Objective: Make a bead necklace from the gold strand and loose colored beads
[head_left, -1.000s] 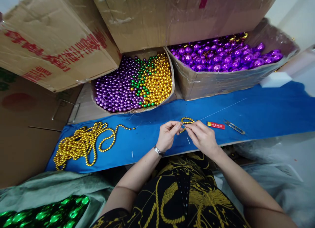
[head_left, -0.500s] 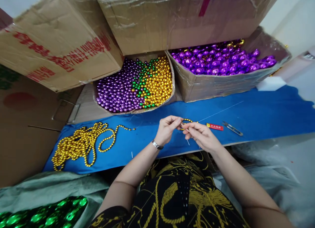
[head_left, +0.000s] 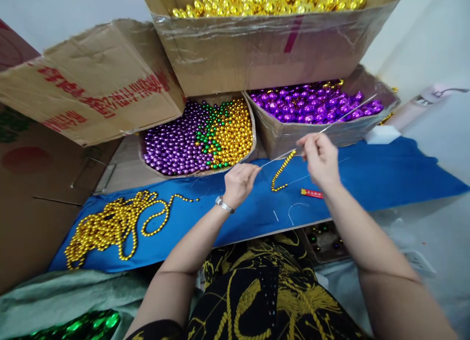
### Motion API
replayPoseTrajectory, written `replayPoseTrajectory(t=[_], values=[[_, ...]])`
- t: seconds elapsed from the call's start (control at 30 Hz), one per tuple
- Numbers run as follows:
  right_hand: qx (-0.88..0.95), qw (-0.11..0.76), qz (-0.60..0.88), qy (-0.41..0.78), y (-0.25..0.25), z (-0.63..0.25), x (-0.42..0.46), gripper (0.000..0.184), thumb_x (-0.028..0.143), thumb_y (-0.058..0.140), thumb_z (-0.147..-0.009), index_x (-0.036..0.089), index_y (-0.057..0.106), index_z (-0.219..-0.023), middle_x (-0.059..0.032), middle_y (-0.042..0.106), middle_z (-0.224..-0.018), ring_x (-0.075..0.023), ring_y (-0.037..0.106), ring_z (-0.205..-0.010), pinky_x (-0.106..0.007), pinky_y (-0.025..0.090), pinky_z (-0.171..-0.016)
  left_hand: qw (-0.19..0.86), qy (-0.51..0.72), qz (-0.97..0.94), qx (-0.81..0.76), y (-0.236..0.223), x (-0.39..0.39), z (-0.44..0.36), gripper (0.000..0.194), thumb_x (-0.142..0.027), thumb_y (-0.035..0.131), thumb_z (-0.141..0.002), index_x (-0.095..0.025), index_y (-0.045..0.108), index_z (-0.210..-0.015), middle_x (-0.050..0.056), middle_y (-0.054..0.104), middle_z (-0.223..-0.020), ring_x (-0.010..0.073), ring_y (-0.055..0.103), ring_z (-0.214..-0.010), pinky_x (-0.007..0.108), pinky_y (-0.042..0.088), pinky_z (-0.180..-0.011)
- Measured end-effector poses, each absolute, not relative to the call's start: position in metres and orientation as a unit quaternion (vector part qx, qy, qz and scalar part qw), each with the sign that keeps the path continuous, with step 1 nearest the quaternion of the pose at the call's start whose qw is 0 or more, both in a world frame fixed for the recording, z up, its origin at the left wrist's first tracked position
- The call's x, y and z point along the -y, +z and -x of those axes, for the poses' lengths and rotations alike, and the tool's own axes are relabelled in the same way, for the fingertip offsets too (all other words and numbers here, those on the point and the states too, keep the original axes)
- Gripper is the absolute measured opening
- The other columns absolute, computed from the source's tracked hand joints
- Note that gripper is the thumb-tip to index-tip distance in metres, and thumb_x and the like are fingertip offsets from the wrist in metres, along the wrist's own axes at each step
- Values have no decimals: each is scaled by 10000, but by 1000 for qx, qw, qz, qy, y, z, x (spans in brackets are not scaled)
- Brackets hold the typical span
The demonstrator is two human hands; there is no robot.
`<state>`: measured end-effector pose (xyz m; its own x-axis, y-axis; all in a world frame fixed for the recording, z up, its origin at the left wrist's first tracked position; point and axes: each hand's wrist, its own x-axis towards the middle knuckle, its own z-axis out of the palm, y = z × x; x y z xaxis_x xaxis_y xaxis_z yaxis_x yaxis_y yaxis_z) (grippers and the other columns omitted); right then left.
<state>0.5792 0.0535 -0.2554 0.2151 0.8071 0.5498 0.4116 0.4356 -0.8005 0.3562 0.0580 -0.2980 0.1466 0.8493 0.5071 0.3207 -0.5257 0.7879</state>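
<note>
My left hand (head_left: 240,182) is closed in a pinch on a thin white thread (head_left: 276,159), held taut toward my right hand. My right hand (head_left: 322,159) also has its fingers closed on the thread. Past it, a pale straight length (head_left: 348,114) sticks out to the upper right; whether this is thread or something stiffer I cannot tell. A short string of gold beads (head_left: 280,173) hangs beside my right fingertips, its lower end bent near the blue cloth (head_left: 253,217). From that end a fine line runs right, behind my right hand.
Left on the cloth lies a heap of gold bead strands (head_left: 106,222). A red lighter-like stick (head_left: 312,193) and thread scraps (head_left: 276,216) lie near my right forearm. Behind stand cartons of mixed small beads (head_left: 176,139), purple beads (head_left: 293,105) and gold beads (head_left: 271,2).
My hands have moved apart, the right one up and right, drawing the thread taut between them. The gold bead string now hangs in view. The snips are no longer visible. The view has tilted up.
</note>
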Motion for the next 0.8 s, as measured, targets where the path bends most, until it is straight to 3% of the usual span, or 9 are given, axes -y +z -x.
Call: replayPoseTrajectory(t=[0.2, 0.43, 0.5, 0.6, 0.8], values=[[563, 605, 545, 136, -157, -646, -103, 291, 332, 448, -989, 80, 588, -949, -9, 672, -824, 30, 400, -487, -155, 289, -484, 238, 497, -726, -411, -310, -67, -361, 250, -383, 603, -882, -211, 714, -738, 43, 684, -713, 174, 595, -673, 279, 418, -682], [639, 564, 521, 52, -79, -650, -87, 276, 382, 476, -974, 131, 586, -955, -5, 695, -881, 32, 460, -512, -131, 363, -491, 243, 498, -746, -367, -306, -70, -387, 303, -437, 565, -906, -215, 709, -759, 43, 688, -731, 172, 592, -692, 280, 415, -696], [636, 581, 505, 51, -75, -650, -85, 268, 426, 467, -973, 175, 560, -972, 14, 681, -845, 9, 527, -544, -137, 377, -485, 218, 468, -770, -375, -320, -70, -388, 328, -438, 541, -922, -211, 694, -742, 55, 681, -740, 171, 573, -691, 282, 414, -710], [634, 585, 501, 71, -89, -650, -85, 289, 482, 421, -983, 222, 534, -1036, 31, 655, -766, -33, 603, -562, -158, 358, -470, 187, 322, -829, -417, -347, -63, -386, 345, -395, 513, -944, -196, 649, -698, 70, 641, -712, 172, 537, -677, 282, 413, -708], [658, 557, 487, 140, -157, -626, -83, 284, 520, 433, -986, 279, 576, -1034, 27, 481, -609, -61, 438, -450, -224, 348, -432, 176, 149, -867, -441, -359, -42, -370, 186, -337, 651, -865, -181, 665, -765, 88, 664, -799, 209, 606, -774, 294, 443, -707]])
